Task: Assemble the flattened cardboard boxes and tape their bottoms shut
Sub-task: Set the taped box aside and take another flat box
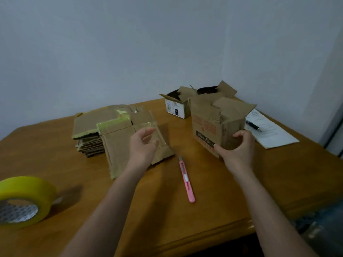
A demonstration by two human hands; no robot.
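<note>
From my feed I see a plain pale grey-blue wall (130, 43) meeting a second wall (278, 52) in a corner behind the brown wooden surface (167, 210), with dim, even light and a grey door frame (334, 130) at far right.

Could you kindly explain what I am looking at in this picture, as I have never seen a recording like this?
There is no machine here: a camera worn on a person's head looks down at their two bare hands. The right hand grips an assembled cardboard box on the wooden table. The left hand hangs open over a stack of flattened boxes. Also on the table: a yellow tape roll, a pink utility knife, two more open boxes behind, and a pen on a paper.
</note>
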